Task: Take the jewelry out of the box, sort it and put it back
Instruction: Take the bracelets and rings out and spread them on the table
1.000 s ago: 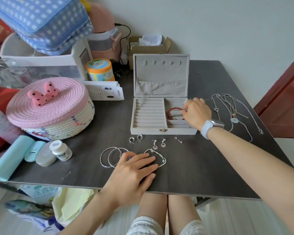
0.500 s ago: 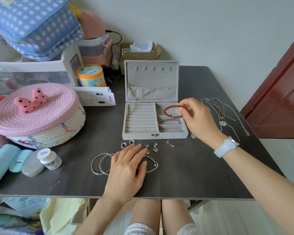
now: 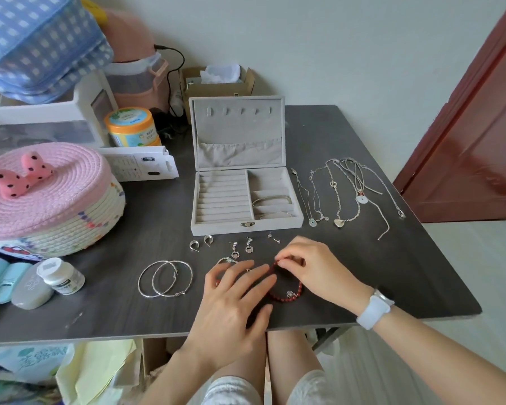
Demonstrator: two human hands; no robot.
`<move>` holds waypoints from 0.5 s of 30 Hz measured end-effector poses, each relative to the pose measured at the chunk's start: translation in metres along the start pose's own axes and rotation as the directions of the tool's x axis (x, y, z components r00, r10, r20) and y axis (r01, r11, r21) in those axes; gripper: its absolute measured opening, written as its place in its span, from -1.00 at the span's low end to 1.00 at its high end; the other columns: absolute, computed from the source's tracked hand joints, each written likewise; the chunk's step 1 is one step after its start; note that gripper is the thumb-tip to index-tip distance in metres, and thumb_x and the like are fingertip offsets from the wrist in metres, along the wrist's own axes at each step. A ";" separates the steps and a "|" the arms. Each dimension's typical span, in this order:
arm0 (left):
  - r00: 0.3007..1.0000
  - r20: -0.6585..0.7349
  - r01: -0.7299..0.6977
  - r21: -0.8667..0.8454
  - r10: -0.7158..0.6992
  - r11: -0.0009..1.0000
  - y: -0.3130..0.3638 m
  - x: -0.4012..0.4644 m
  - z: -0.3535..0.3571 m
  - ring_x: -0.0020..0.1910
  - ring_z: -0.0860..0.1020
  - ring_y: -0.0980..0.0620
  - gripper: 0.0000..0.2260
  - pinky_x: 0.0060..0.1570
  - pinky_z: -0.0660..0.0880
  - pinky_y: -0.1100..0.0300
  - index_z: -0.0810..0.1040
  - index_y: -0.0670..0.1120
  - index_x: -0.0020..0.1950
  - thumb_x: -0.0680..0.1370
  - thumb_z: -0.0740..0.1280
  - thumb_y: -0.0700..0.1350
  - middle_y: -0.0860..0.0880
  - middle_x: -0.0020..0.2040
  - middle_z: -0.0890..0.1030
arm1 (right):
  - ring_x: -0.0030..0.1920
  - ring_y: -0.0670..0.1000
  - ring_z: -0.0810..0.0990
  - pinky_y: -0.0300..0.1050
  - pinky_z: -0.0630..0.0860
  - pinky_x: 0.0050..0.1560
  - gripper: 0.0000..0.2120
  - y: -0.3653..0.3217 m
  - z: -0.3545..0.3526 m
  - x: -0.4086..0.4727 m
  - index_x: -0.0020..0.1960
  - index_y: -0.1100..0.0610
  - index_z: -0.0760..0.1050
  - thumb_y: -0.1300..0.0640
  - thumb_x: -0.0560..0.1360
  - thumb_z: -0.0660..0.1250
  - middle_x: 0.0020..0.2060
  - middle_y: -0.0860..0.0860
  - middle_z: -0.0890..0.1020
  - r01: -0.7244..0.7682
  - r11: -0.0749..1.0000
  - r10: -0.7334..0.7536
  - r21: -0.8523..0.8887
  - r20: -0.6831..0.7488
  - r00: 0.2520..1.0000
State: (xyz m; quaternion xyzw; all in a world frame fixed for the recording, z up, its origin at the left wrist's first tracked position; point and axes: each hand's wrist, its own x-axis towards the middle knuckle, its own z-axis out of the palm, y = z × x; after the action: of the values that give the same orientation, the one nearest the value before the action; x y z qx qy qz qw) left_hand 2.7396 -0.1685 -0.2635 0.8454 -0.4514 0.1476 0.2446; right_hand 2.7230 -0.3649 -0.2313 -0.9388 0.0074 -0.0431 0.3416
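Jewelry box (image 3: 246,197) stands open at the table's (image 3: 406,273) middle, lid upright, two silver bangles (image 3: 272,200) left in its right compartments. Necklaces (image 3: 339,191) lie stretched out beside it on the right, likely to keep chains untangled; hoop earrings (image 3: 165,277) and small earring pairs (image 3: 241,247) sit in front, grouped by kind. Left hand (image 3: 234,302) rests flat, fingers spread, over another bracelet. Right hand (image 3: 319,267) pinches the red bead bracelet (image 3: 287,293), thumb and forefinger closed on it, laying it down.

two hoop earrings (image 3: 165,278), two bangles (image 3: 271,199) in box, one red bracelet (image 3: 287,293).
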 end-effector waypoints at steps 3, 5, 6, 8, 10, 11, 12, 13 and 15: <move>0.997 0.061 -0.042 0.042 0.040 0.998 -0.002 -0.001 0.004 0.27 0.41 0.01 -0.70 0.23 0.26 -0.06 0.59 0.02 0.13 0.46 0.25 0.04 0.10 0.21 0.56 | -0.21 -0.21 0.37 -0.23 0.34 -0.11 -0.86 -0.002 0.003 0.000 0.00 0.02 0.60 0.07 0.50 0.29 -0.13 -0.13 0.53 0.022 0.990 -0.027 -0.140 -0.032 0.999; 0.998 0.068 -0.019 0.047 0.016 0.999 -0.003 -0.001 0.005 0.27 0.40 0.00 -0.72 0.23 0.26 -0.07 0.61 0.01 0.10 0.47 0.25 0.05 0.10 0.19 0.58 | -0.15 -0.23 0.33 -0.25 0.30 -0.12 -0.83 -0.002 0.003 -0.001 0.04 -0.01 0.58 0.03 0.50 0.27 -0.13 -0.16 0.52 0.042 0.982 -0.050 -0.186 -0.039 0.998; 0.998 0.065 -0.009 0.046 0.006 0.999 -0.003 -0.001 0.005 0.27 0.41 0.00 -0.72 0.22 0.27 -0.07 0.62 0.01 0.09 0.48 0.24 0.05 0.10 0.18 0.58 | -0.14 -0.23 0.33 -0.24 0.31 -0.12 -0.82 -0.002 0.002 -0.002 0.07 -0.01 0.57 0.03 0.50 0.27 -0.16 -0.17 0.49 0.050 0.982 -0.061 -0.184 -0.050 0.997; 0.998 0.058 0.003 0.031 -0.005 1.000 -0.002 -0.001 0.004 0.27 0.41 0.00 -0.72 0.22 0.27 -0.06 0.62 0.00 0.09 0.48 0.24 0.05 0.09 0.18 0.59 | -0.16 -0.18 0.37 -0.20 0.36 -0.10 -0.82 -0.002 -0.004 0.001 0.07 0.01 0.57 0.06 0.49 0.29 -0.21 -0.18 0.46 0.052 0.984 -0.070 -0.169 -0.105 0.992; 0.999 0.045 0.028 0.007 -0.028 1.000 -0.001 0.002 0.001 0.27 0.41 0.01 -0.71 0.23 0.26 -0.06 0.61 0.00 0.12 0.49 0.22 0.05 0.08 0.19 0.58 | -0.19 -0.12 0.42 -0.15 0.40 -0.09 -0.85 0.000 -0.015 0.007 0.02 0.05 0.59 0.11 0.48 0.31 -0.24 -0.17 0.46 0.037 0.987 -0.067 -0.157 -0.189 0.980; 0.998 0.034 0.046 0.001 -0.046 0.999 -0.002 0.005 -0.002 0.27 0.41 0.02 -0.71 0.23 0.26 -0.05 0.61 0.00 0.12 0.50 0.21 0.05 0.08 0.19 0.58 | -0.20 -0.09 0.43 -0.13 0.41 -0.09 -0.86 0.002 -0.021 0.012 0.00 0.08 0.59 0.14 0.48 0.31 -0.25 -0.16 0.46 0.029 0.988 -0.063 -0.154 -0.222 0.973; 0.998 0.019 0.065 0.009 -0.065 0.998 -0.004 0.009 -0.005 0.26 0.42 0.02 -0.71 0.23 0.26 -0.04 0.60 0.00 0.13 0.50 0.21 0.04 0.07 0.19 0.58 | -0.22 -0.07 0.44 -0.10 0.42 -0.10 -0.88 0.003 -0.028 0.017 -0.02 0.10 0.60 0.17 0.48 0.31 -0.25 -0.14 0.47 0.024 0.988 -0.062 -0.155 -0.244 0.968; 0.996 0.006 0.091 0.025 -0.091 0.996 -0.007 0.016 -0.009 0.25 0.43 0.02 -0.71 0.22 0.27 -0.02 0.60 -0.01 0.13 0.51 0.20 0.03 0.05 0.18 0.59 | -0.23 -0.05 0.44 -0.08 0.44 -0.10 -0.88 0.005 -0.035 0.022 -0.03 0.11 0.59 0.18 0.48 0.30 -0.25 -0.11 0.48 0.022 0.987 -0.063 -0.158 -0.257 0.964; 0.986 -0.032 0.164 0.069 -0.162 0.984 -0.013 0.034 -0.018 0.23 0.47 -0.02 -0.70 0.21 0.27 0.01 0.60 -0.03 0.12 0.50 0.19 0.01 0.02 0.16 0.60 | -0.23 -0.03 0.44 -0.06 0.43 -0.10 -0.89 0.008 -0.047 0.034 -0.05 0.12 0.59 0.20 0.48 0.30 -0.26 -0.08 0.47 0.017 0.986 -0.062 -0.165 -0.270 0.961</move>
State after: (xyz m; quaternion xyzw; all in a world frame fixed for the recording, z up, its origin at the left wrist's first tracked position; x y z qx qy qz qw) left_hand 2.7693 -0.1763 -0.2363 0.8856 -0.3719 0.1541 0.2314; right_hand 2.7527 -0.4030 -0.1978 -0.9483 0.0394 -0.1787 0.2593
